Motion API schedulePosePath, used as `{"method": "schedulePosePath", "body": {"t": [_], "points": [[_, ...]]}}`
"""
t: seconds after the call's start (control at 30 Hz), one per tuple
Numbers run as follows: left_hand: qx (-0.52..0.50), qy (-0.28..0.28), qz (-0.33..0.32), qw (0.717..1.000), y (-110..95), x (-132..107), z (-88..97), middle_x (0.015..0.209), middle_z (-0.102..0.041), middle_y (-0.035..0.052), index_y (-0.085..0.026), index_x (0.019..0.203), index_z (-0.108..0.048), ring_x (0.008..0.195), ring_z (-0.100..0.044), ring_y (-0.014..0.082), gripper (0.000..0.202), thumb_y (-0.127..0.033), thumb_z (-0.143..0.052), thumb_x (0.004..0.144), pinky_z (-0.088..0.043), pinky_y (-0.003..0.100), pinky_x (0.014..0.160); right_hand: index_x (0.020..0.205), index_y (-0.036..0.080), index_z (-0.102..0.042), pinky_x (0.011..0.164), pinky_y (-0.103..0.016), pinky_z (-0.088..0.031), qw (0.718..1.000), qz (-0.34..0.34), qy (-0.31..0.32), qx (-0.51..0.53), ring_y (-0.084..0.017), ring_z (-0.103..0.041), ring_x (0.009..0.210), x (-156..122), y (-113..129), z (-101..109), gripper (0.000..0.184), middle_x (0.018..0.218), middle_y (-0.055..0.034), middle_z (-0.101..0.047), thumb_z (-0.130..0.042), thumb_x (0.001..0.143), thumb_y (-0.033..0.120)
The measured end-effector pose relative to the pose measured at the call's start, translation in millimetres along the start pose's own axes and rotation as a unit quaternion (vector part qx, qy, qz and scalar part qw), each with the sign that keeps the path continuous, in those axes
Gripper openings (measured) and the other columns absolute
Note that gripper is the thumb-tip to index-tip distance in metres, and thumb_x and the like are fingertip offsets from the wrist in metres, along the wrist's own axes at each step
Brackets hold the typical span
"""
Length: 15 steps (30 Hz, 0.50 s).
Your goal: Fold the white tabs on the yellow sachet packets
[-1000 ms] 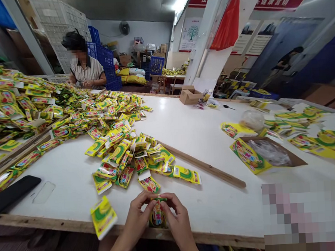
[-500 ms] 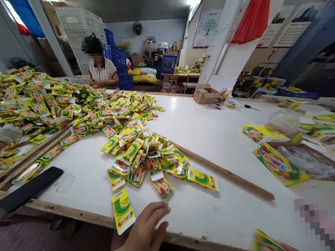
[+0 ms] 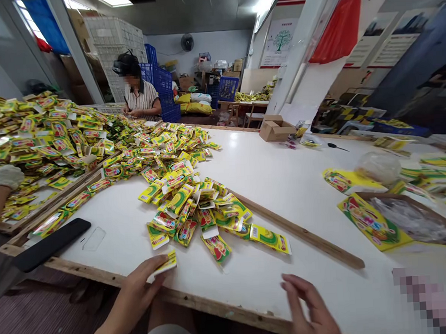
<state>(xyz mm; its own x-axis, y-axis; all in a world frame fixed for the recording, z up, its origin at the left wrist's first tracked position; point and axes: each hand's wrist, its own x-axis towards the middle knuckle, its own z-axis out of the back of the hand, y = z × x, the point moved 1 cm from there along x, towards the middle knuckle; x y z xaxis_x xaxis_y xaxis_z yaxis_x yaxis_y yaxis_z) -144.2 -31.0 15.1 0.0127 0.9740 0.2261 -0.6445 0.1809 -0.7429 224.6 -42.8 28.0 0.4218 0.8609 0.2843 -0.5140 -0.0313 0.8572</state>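
My left hand (image 3: 141, 283) is at the table's front edge, thumb and fingers pinched on a small yellow-green carton (image 3: 170, 262) with a banana print seen earlier. The carton is tilted, and the hand covers part of it. To the right, my right hand (image 3: 310, 309) is held above the front edge with its fingers apart and nothing between them. Just past the left hand lies a loose heap of similar flat fruit-printed cartons (image 3: 180, 199). One carton with a red fruit print (image 3: 217, 248) lies at the near side of the heap.
A wooden strip (image 3: 297, 228) slants across the white table. An open display box (image 3: 375, 224) holding clear plastic bags stands at right. A black phone-like slab (image 3: 53, 243) lies on the left edge. Bigger carton piles (image 3: 52, 131) rise at left, near a co-worker's gloved hand (image 3: 4, 177). Another person (image 3: 141, 99) sits behind.
My left hand has moved left and taken hold of the carton that lay flat at the edge. My right hand has come into view; the yellow packet at bottom right is out of sight.
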Motion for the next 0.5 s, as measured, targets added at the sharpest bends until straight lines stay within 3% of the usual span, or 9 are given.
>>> {"method": "schedulePosePath", "body": {"t": [0.1, 0.23, 0.33, 0.4, 0.5], "points": [[-0.086, -0.023, 0.035, 0.995, -23.6, 10.7, -11.7, 0.104, -0.075, 0.0033, -0.025, 0.108, -0.068, 0.095, -0.07, 0.0255, 0.027, -0.034, -0.064, 0.083, -0.058, 0.029, 0.078, 0.091, 0.021, -0.068, 0.078, -0.029, -0.051, 0.993, 0.056, 0.082, 0.071, -0.022, -0.064, 0.083, -8.1, 29.2, -45.4, 0.024, 0.091, -0.0056, -0.068, -0.057, 0.087, 0.042], [-0.237, 0.032, 0.06, 0.969, -45.3, 21.2, -51.5, 0.087, -0.071, 0.003, -0.023, 0.125, -0.049, 0.081, -0.069, 0.0211, 0.044, -0.035, -0.062, 0.084, -0.057, 0.029, 0.067, 0.101, 0.022, -0.066, 0.08, -0.028, -0.052, 0.972, 0.08, 0.171, 0.14, -0.021, -0.064, 0.093, -24.5, 47.4, -85.5, 0.018, 0.102, -0.0068, -0.067, -0.055, 0.09, 0.032], [-0.331, 0.023, 0.072, 0.941, -48.8, 23.3, -78.3, 0.093, -0.066, 0.0021, -0.025, 0.125, -0.039, 0.079, -0.069, 0.0183, 0.046, -0.034, -0.06, 0.086, -0.057, 0.029, 0.068, 0.106, 0.022, -0.063, 0.084, -0.03, -0.052, 0.962, 0.061, 0.206, 0.166, -0.022, -0.064, 0.097, -30.2, 44.3, -99.8, 0.019, 0.108, -0.007, -0.066, -0.057, 0.09, 0.03], [-0.34, 0.02, 0.067, 0.938, -48.5, 23.5, -86.0, 0.098, -0.064, 0.003, -0.025, 0.117, -0.045, 0.082, -0.068, 0.0181, 0.035, -0.033, -0.059, 0.086, -0.056, 0.03, 0.072, 0.108, 0.022, -0.062, 0.083, -0.029, -0.053, 0.957, 0.045, 0.226, 0.177, -0.021, -0.065, 0.095, -30.1, 39.9, -104.3, 0.02, 0.107, -0.0063, -0.066, -0.056, 0.09, 0.03], [-0.31, 0.053, 0.056, 0.947, -48.8, 24.5, -84.4, 0.089, -0.068, 0.0029, -0.021, 0.104, -0.057, 0.079, -0.068, 0.0188, 0.021, -0.034, -0.058, 0.087, -0.055, 0.028, 0.071, 0.113, 0.023, -0.06, 0.08, -0.028, -0.053, 0.952, 0.037, 0.239, 0.188, -0.02, -0.066, 0.09, -26.2, 35.8, -107.3, 0.024, 0.106, -0.0056, -0.067, -0.055, 0.091, 0.028]]}}
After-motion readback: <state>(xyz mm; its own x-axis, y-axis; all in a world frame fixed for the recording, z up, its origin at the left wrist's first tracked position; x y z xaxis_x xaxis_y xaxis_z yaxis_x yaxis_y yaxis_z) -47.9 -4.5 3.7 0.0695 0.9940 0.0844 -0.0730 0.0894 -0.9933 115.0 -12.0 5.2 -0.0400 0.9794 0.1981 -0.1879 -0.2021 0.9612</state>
